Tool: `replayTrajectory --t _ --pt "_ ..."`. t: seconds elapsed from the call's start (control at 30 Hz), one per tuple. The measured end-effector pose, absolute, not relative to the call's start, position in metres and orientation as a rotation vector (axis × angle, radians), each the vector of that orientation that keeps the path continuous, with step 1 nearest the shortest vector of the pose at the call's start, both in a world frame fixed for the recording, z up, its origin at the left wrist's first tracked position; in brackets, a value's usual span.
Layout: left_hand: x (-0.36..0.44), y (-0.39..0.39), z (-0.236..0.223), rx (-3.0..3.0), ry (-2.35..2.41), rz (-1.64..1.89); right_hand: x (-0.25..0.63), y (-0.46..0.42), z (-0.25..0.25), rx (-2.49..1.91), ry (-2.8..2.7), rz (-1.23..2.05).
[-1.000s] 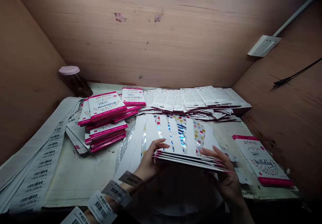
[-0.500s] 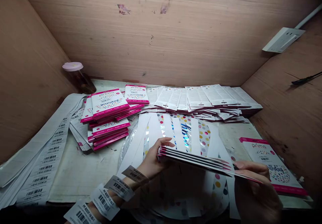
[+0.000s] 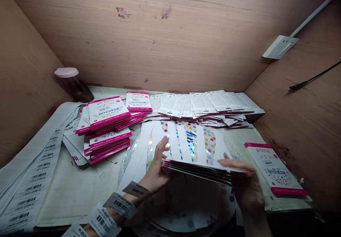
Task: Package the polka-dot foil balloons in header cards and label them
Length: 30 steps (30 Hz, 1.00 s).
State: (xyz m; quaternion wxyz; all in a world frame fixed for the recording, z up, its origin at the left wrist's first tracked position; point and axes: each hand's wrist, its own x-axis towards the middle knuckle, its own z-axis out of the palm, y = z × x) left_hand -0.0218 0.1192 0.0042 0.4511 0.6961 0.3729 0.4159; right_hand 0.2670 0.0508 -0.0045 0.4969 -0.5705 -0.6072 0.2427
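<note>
Both hands hold a thin sheaf of white balloon cards with pink edges (image 3: 197, 169) above a spread of polka-dot foil balloon packs (image 3: 186, 143). My left hand (image 3: 156, 164) grips the sheaf's left end with fingers spread upward. My right hand (image 3: 243, 180) holds its right end, partly in shadow. Several barcode labels (image 3: 119, 205) hang from my left wrist and forearm. A single Prima birthday balloon pack (image 3: 274, 169) lies just right of my right hand. Stacked Prima packs (image 3: 109, 113) rise to the left, beyond my left hand.
Overlapping printed instruction sheets (image 3: 207, 104) lie along the back of the work board (image 3: 80, 194). A long barcode label strip (image 3: 34, 173) runs down the left. A pink-lidded jar (image 3: 71, 84) stands in the back corner. Wooden walls (image 3: 160, 34) surround the board, with a wall socket (image 3: 279, 47).
My right hand has moved back left, closer to the sheaf, and the cards no longer fan out far to the right. The sheaf now lies flatter between my hands.
</note>
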Motion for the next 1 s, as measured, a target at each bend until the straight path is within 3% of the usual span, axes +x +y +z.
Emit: replayTrajectory --t 0.4,0.57,0.7,0.83,1.0 --pt "-0.024 0.12 -0.003 1.667 0.7 0.957 0.234 0.037 -0.027 -1.095 -1.462 0.596" --pt "-0.008 0.133 0.023 1.656 0.855 0.937 0.247 0.042 -0.001 -1.178 -1.102 0.683" --pt "0.033 0.151 0.038 1.322 0.724 0.833 0.281 0.057 0.028 -1.255 -0.768 1.009" --pt "0.062 0.159 0.018 1.197 0.8 0.768 0.311 0.075 0.026 -1.298 -0.59 1.232" --pt "0.043 0.144 -0.005 1.677 1.051 0.906 0.337 0.081 0.014 -1.325 -0.475 1.161"
